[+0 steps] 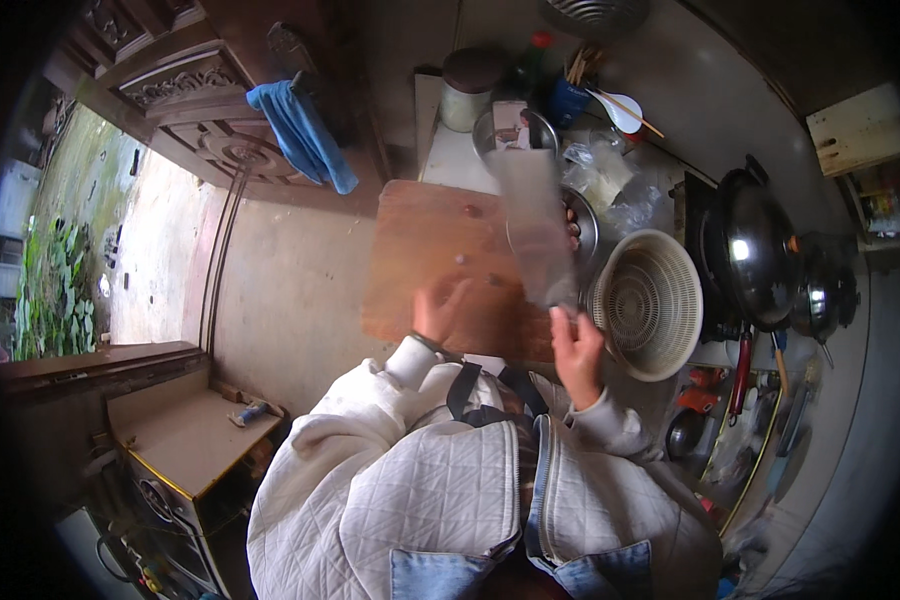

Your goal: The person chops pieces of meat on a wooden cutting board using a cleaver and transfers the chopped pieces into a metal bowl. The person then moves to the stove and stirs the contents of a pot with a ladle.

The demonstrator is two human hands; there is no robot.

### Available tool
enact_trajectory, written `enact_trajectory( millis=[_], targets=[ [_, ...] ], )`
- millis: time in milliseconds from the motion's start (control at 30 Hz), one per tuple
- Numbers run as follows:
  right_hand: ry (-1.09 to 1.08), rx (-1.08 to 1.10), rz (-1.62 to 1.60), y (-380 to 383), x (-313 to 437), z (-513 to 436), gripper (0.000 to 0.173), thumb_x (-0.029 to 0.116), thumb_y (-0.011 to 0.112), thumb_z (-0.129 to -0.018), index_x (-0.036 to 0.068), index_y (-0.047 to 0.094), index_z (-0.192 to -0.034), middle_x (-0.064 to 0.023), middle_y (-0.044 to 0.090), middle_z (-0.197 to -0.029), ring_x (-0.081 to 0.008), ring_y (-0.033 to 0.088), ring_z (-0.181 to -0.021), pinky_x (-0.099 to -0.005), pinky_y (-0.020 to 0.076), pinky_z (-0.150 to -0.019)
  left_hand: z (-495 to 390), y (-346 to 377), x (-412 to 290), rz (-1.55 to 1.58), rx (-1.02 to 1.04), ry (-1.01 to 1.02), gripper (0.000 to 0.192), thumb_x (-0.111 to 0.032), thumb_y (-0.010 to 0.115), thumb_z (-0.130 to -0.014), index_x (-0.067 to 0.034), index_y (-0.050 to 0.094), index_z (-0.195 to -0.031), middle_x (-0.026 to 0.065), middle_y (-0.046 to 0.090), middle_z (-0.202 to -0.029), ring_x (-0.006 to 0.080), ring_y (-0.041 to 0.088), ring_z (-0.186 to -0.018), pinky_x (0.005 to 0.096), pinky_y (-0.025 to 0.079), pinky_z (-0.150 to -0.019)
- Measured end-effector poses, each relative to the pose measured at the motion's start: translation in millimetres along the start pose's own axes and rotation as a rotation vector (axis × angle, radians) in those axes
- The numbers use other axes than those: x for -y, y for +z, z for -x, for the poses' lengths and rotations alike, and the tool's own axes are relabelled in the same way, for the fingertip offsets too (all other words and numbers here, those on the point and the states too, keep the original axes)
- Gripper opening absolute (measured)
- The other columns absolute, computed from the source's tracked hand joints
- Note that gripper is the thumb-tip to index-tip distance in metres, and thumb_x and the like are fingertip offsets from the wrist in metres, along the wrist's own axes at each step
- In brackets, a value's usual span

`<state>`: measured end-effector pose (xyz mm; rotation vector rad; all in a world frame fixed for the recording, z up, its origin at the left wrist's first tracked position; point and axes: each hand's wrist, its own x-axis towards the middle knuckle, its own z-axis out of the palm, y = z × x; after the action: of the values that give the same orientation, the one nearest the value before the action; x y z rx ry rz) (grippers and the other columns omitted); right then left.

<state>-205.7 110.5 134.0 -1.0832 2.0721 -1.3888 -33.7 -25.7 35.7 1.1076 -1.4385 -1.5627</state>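
Note:
My right hand [579,349] grips the handle of a broad-bladed cleaver [532,217], blurred by motion and raised over the right side of a reddish wooden cutting board [397,240]. Low on the board's left half is my left hand [439,304], blurred, with its fingers apart and nothing seen in it. Small dark pieces [494,280] and a pale round piece [461,259] lie on the board, too blurred to name. Behind the blade, a metal bowl [589,225] holds several reddish-brown round items, partly hidden.
A cream plastic colander [686,300] stands right of the board, near a black wok [757,247] on the stove. Clear plastic bags [634,195], a lidded jar [465,105] and a blue chopstick holder [568,105] sit behind. A blue cloth [300,139] hangs on the carved wooden door.

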Motion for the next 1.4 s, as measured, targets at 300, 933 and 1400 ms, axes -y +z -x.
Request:
enact_trajectory(
  millis=[300, 933, 1400],
  targets=[
    [0.001, -0.160, 0.018, -68, 5, -7, 0.017, 0.010, 0.066, -0.099, -0.006, 0.066, -0.105, -0.0067, 0.069, -0.079, -0.0060, 0.060, -0.069, -0.0256, 0.0493, -0.061, -46, 42, -27, -0.486, -0.325, 0.237, 0.025, -0.016, 0.077, -0.087, -0.006, 0.065, -0.107, 0.0079, 0.066, -0.092, 0.0199, 0.067, -0.070, 0.0312, 0.052, -0.060],
    [-0.173, 0.203, 0.160, -4, 6, -2, 0.012, 0.014, 0.069, -0.094, 0.002, 0.069, -0.096, -0.0185, 0.068, -0.076, -0.0356, 0.068, -0.066, -0.0404, 0.0494, -0.057, 22, -10, 42, -1.017, -0.240, 0.264, 0.035, -0.033, 0.080, -0.079, -0.008, 0.062, -0.096, 0.0108, 0.059, -0.103, 0.0332, 0.065, -0.086, 0.0440, 0.053, -0.066],
    [-0.406, 0.430, 0.401, 68, -9, -1, 0.018, 0.014, 0.067, -0.095, 0.002, 0.061, -0.083, -0.0186, 0.064, -0.070, -0.0373, 0.066, -0.063, -0.0437, 0.0474, -0.051, 81, -44, 33, -0.839, -0.302, 0.104, 0.039, -0.033, 0.078, -0.084, -0.006, 0.059, -0.105, 0.0171, 0.060, -0.104, 0.0411, 0.064, -0.085, 0.0482, 0.052, -0.068]
  ],
)
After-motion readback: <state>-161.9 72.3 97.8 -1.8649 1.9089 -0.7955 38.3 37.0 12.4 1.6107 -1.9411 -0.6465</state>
